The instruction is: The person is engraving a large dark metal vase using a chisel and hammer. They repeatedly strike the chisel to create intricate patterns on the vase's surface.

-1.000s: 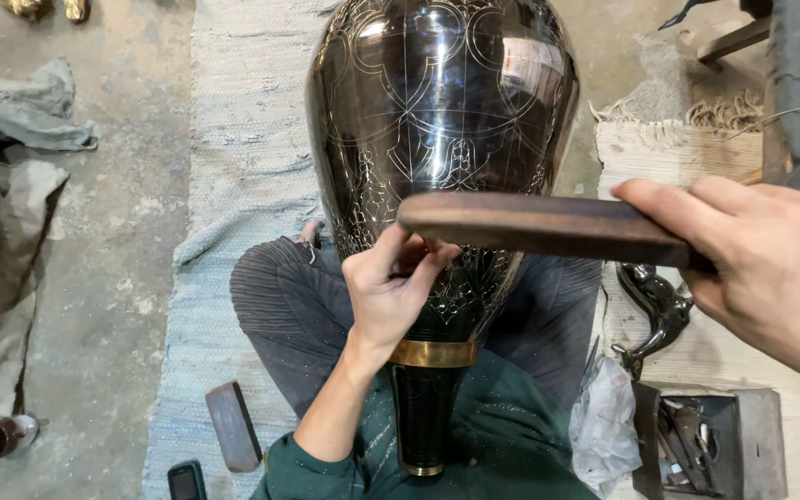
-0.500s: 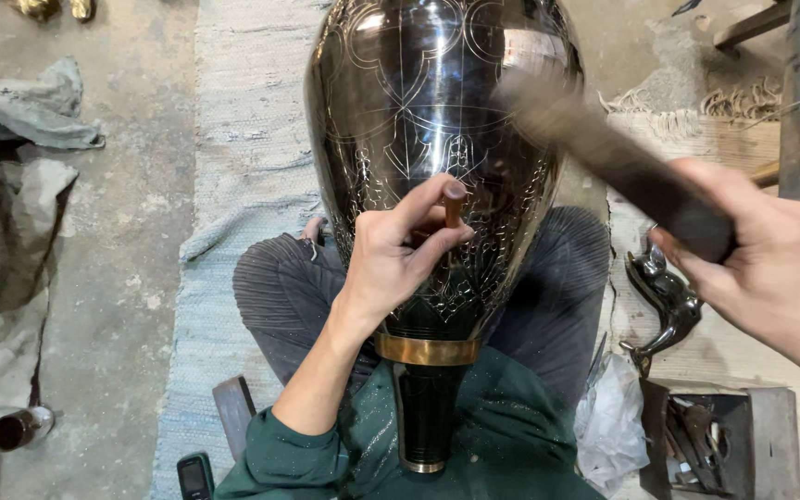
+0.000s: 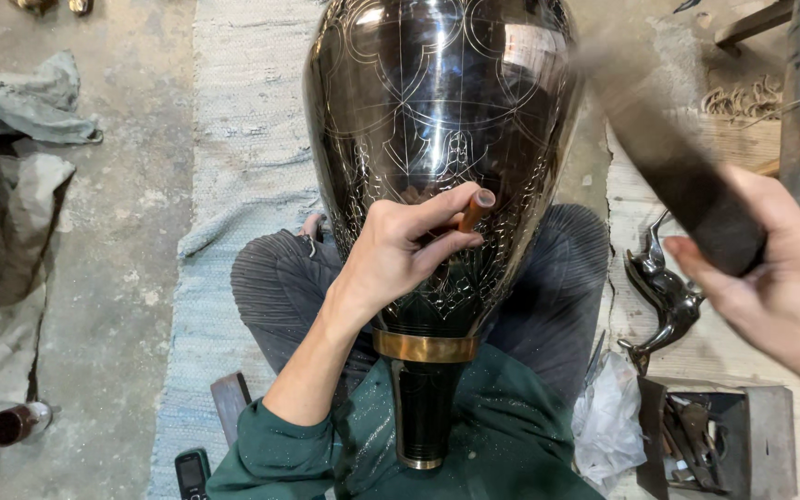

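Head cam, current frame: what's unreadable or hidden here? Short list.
- Wooden mallet: head view, its upper end is smeared by motion blur.
- Chisel: tip hidden behind the left hand, so contact with the engraved vase is not visible.
- Right hand: cut off by the right edge.
- Vase top: cut by the upper edge.
- Tool box contents: too small and dark.

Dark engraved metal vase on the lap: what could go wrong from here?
The dark wooden striker in the right hand is blurred mid-swing; a miss might hit the left hand pinching the small copper-tipped punch. The dark engraved metal vase rests only on the knees, so it could roll and spoil the engraved line.
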